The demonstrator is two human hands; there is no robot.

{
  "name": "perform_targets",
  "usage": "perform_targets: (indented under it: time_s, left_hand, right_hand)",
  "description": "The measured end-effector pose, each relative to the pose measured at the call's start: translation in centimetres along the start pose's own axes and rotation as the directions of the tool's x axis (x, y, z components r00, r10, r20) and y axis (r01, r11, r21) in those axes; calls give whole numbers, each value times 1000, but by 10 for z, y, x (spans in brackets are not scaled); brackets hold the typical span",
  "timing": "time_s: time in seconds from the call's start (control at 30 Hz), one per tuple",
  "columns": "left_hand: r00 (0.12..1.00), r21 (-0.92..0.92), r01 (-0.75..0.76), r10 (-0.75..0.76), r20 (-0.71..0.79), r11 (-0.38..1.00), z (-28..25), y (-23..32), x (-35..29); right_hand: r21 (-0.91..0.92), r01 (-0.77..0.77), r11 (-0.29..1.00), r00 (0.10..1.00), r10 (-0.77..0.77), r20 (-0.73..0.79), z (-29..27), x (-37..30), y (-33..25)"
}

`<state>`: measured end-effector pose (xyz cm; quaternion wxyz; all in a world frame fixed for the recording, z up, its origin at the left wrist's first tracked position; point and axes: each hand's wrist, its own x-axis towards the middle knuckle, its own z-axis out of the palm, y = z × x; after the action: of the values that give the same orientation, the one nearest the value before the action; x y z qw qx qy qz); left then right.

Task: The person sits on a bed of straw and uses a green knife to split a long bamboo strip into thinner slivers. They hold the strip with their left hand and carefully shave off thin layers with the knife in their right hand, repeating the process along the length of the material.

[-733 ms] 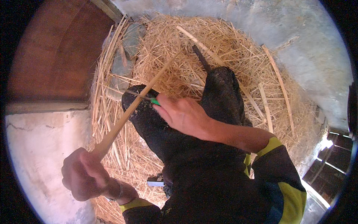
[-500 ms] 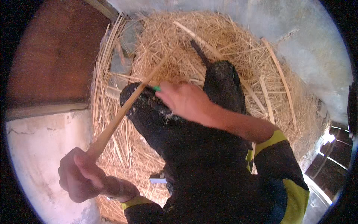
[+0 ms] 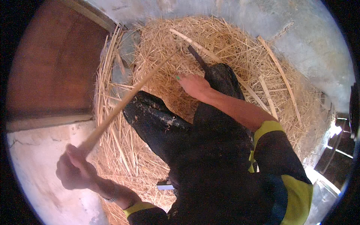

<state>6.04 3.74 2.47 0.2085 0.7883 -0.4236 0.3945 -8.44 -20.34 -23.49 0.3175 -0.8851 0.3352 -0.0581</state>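
My left hand [image 3: 77, 168] is closed round the near end of a long pale bamboo strip [image 3: 120, 106]. The strip slants up and away to the right, its far end above the straw. My right hand [image 3: 194, 87] is closed beside my right knee, over the straw between my legs. A small green piece [image 3: 178, 77] shows at its fingertips; the rest of what it holds is hidden. The hand is apart from the strip. Pale shavings cling to my dark trousers [image 3: 150, 112].
Straw-like shavings [image 3: 161, 28] cover the floor. Loose strips [image 3: 279, 71] lie on the right, a bundle of thin strips [image 3: 103, 78] on the left. A dark bar [image 3: 197, 57] juts past my right knee. A brown panel [image 3: 56, 63] and pale walls [image 3: 240, 15] stand around.
My right hand has moved away from the strip and my left thigh, rightward and slightly up, toward my right knee. My left hand still grips the strip, shifted slightly left and up.
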Motion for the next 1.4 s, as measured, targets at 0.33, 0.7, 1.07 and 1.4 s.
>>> perform_targets:
  time_s: [0.33,0.7,1.07,1.4]
  left_hand:
    - [724,-584,-621,668,-173,523,11,1,16]
    - [707,-570,-574,707,18,588,1,17,17]
    - [634,-534,-698,758,-152,476,16,21,25]
    - [714,-555,-659,654,-249,507,26,9,31]
  right_hand:
    - [-135,88,987,988,-104,-114,-40,-42,-51]
    - [147,273,951,953,-247,-175,-110,-92,-102]
    - [-108,379,919,865,-393,-312,-36,-35,-79]
    - [155,54,986,976,-20,-216,-42,-33,-40]
